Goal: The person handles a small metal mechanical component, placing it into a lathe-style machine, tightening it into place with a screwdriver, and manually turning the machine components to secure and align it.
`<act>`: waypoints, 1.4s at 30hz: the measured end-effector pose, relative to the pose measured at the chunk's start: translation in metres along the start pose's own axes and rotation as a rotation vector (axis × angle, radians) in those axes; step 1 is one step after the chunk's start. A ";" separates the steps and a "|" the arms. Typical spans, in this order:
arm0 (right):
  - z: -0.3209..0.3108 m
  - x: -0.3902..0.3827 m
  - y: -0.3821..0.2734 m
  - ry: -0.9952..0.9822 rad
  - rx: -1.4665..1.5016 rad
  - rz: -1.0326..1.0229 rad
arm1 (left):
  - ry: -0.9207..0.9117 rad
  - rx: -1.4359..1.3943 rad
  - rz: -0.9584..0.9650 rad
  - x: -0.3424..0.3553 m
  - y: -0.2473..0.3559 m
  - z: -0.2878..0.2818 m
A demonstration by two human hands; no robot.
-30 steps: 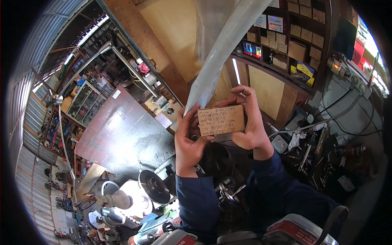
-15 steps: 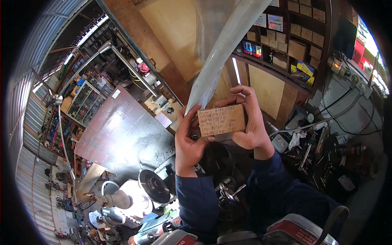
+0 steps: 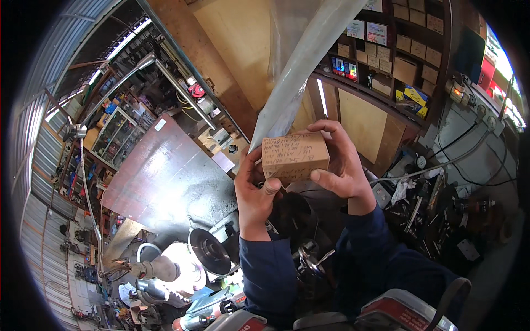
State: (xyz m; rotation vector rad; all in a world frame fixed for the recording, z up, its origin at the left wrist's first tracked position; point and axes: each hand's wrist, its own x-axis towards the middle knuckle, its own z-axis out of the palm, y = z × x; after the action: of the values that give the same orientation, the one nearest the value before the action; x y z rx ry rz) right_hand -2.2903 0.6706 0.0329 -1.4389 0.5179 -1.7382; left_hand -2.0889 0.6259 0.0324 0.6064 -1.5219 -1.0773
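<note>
We note a dark steel plate (image 3: 165,182), flat, roughly rectangular, dull sheen w/ scuffs, lying left of centre over a cluttered shop floor. Above it, plywood panels (image 3: 243,49), matte tan. A clear plastic sheet (image 3: 301,60) hangs rolled, glossy, running diagonally from top centre down to the hands. Shelves (image 3: 408,60) upper right carry small cardboard cartons. Below the plate, a round black disc (image 3: 208,251) on a machine.

Centre: a small cardboard box (image 3: 295,156), brown, rectangular, handwriting on its face, held up between both hands. Left hand (image 3: 255,190) grips its lower left corner, thumb on the front. Right hand (image 3: 343,165) wraps top and right side, fingers curled over. Both sleeves dark blue fabric.
</note>
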 end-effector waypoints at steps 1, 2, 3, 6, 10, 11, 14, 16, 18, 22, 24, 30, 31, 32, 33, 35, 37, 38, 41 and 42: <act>0.001 0.001 0.000 -0.003 0.000 -0.001 | 0.025 -0.002 -0.002 0.000 0.003 0.002; 0.002 0.001 -0.001 -0.014 0.048 -0.014 | 0.049 -0.036 -0.020 0.000 0.006 0.006; 0.002 0.002 -0.001 -0.025 0.096 -0.028 | 0.073 -0.071 -0.038 0.000 0.008 0.010; -0.003 0.004 0.008 -0.088 0.174 -0.056 | 0.126 -0.069 -0.081 0.000 0.015 0.013; -0.002 0.006 0.014 -0.111 0.212 -0.048 | 0.144 -0.070 -0.031 0.001 0.013 0.011; -0.001 0.006 0.015 -0.102 0.209 -0.038 | 0.142 -0.083 -0.055 0.000 0.016 0.012; 0.002 0.007 0.015 -0.083 0.217 -0.028 | 0.132 -0.108 -0.057 0.000 0.016 0.012; 0.005 0.006 0.017 -0.074 0.230 -0.025 | 0.126 -0.117 -0.036 0.000 0.017 0.011; 0.004 0.006 0.019 -0.034 0.218 -0.018 | 0.129 -0.117 -0.062 0.001 0.020 0.014; 0.004 0.007 0.018 -0.022 0.254 0.028 | 0.127 -0.119 0.022 0.001 0.006 0.009; 0.002 0.006 0.017 -0.017 0.272 0.076 | 0.137 -0.113 0.023 0.001 0.004 0.009; -0.001 0.006 0.020 -0.022 0.264 0.075 | 0.127 -0.099 -0.033 0.000 0.006 0.008; 0.000 0.006 0.021 -0.022 0.265 0.074 | 0.134 -0.088 -0.049 -0.001 0.006 0.007; 0.002 0.006 0.021 -0.005 0.245 0.057 | 0.127 -0.096 -0.032 0.000 0.005 0.008; 0.002 0.005 0.020 0.012 0.225 0.039 | 0.120 -0.105 -0.015 0.000 0.005 0.009; 0.002 0.005 0.019 0.004 0.225 0.041 | 0.108 -0.102 -0.029 0.000 0.005 0.008; 0.002 0.006 0.018 -0.005 0.226 0.043 | 0.096 -0.096 -0.042 -0.001 0.006 0.007; 0.003 0.005 0.018 -0.006 0.231 0.048 | 0.097 -0.109 -0.040 0.000 0.006 0.009; 0.003 0.005 0.017 -0.002 0.231 0.063 | 0.108 -0.119 -0.020 0.001 0.005 0.010; 0.002 0.005 0.017 0.002 0.225 0.074 | 0.117 -0.116 -0.001 0.002 0.003 0.010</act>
State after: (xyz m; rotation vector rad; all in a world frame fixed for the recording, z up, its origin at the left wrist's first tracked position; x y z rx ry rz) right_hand -2.2829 0.6569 0.0239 -1.2450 0.3588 -1.6812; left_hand -2.0985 0.6292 0.0366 0.5799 -1.3481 -1.1041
